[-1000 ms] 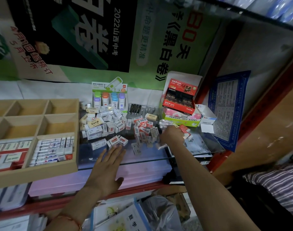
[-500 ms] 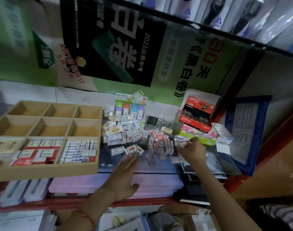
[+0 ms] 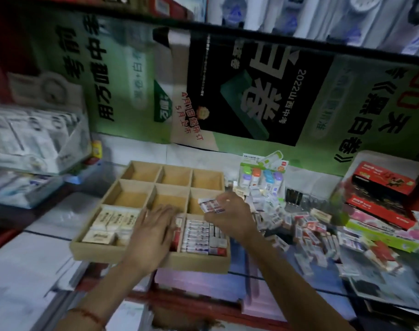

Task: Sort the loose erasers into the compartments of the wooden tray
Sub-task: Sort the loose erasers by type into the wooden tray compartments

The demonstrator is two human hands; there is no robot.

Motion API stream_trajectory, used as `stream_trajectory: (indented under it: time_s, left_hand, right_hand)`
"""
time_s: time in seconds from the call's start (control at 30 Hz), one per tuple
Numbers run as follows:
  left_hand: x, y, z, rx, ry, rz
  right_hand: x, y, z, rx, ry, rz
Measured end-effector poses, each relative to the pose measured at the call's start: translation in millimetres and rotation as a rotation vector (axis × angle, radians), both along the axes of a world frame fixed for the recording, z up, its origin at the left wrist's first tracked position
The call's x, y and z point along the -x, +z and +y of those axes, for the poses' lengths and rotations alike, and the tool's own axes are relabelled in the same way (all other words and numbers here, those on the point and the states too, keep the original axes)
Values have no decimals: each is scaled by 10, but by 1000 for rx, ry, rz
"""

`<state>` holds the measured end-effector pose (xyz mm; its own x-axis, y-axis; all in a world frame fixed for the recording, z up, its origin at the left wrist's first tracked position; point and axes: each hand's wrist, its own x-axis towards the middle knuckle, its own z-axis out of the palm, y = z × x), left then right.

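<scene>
The wooden tray (image 3: 122, 253) has nine compartments; its near row holds cream erasers (image 3: 108, 223) at left, red-and-white ones under my hand in the middle, and white-and-blue ones (image 3: 199, 235) at right. The two far rows look bare. My left hand (image 3: 151, 232) lies flat with spread fingers over the near middle compartment. My right hand (image 3: 230, 216) hovers above the near right compartment and pinches a few small white erasers (image 3: 210, 205). A heap of loose erasers (image 3: 306, 228) lies on the glass to the right of the tray.
Correction-tape packs (image 3: 261, 173) stand behind the heap. Red boxes (image 3: 380, 194) are stacked at the far right. Posters (image 3: 246, 91) cover the back wall under a shelf (image 3: 227, 29). Packaged goods (image 3: 32, 139) sit at the left. Pink packs (image 3: 203, 283) lie below the glass.
My right hand has left the loose heap with erasers pinched in it and come over the tray. My left hand has moved from the glass onto the near middle compartment. The view has swung left.
</scene>
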<state>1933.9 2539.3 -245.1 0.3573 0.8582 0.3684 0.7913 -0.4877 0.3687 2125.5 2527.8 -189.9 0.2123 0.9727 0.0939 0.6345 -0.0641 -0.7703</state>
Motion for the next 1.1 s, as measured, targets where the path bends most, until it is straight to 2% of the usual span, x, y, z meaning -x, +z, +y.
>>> stream_trajectory:
  time_s: [0.1,0.23,0.43,0.57,0.8,0.93,1.1]
  left_hand:
    - [-19,-43,69,93,117,102]
    - [-40,-21,60,124,134,159]
    - [-32,-62,75,110,130,162]
    - [-34,-63,82,120,132,162]
    - [-35,-54,71,128,128,176]
    - [-43,-45,69,126,134,181]
    - [-53,-19,68,143,136,186]
  right_hand:
    - [201,-104,356,43,0,-138]
    - [342,-292,668,134,-93,-329]
    - [397,-402,806,164,-140,-344]
    - [211,-369,804,227,14,-302]
    - [139,-287,921,263,287,-444]
    - [87,-372,957,190,221,-316]
    - [78,-428,935,144,211,-312]
